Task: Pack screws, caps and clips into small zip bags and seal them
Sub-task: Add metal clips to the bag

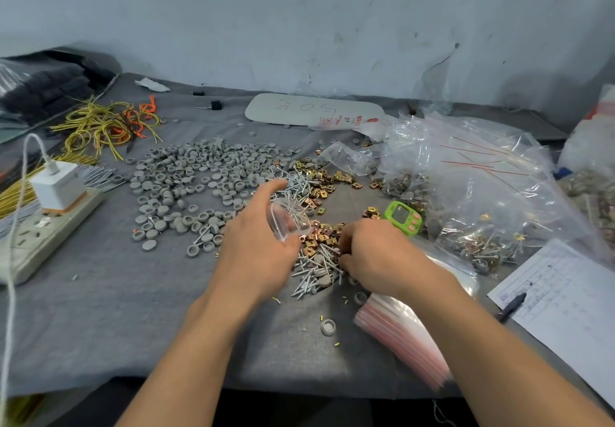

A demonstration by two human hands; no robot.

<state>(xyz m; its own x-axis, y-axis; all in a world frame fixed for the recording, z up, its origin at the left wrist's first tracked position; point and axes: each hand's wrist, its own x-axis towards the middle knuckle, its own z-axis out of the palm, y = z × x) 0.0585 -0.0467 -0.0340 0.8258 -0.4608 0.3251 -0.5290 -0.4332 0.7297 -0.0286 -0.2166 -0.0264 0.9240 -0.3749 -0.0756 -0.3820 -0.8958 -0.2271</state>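
Note:
My left hand (258, 237) holds a small clear zip bag (290, 220) open at its mouth, with a few screws inside. My right hand (372, 253) has its fingers curled down in the pile of gold-coloured clips (321, 232) and silver screws (312, 273); what the fingertips pinch is hidden. Grey round caps (186, 180) are spread wide over the grey cloth to the left. A stack of empty zip bags (404, 336) with pink seal strips lies under my right forearm.
A large clear bag (476, 200) of packed small bags sits at the right, a green timer (403, 215) beside it. A power strip with a white charger (58, 185) is on the left. Yellow wire ties (100, 123), a paper form and pen (511, 305) flank the work spot.

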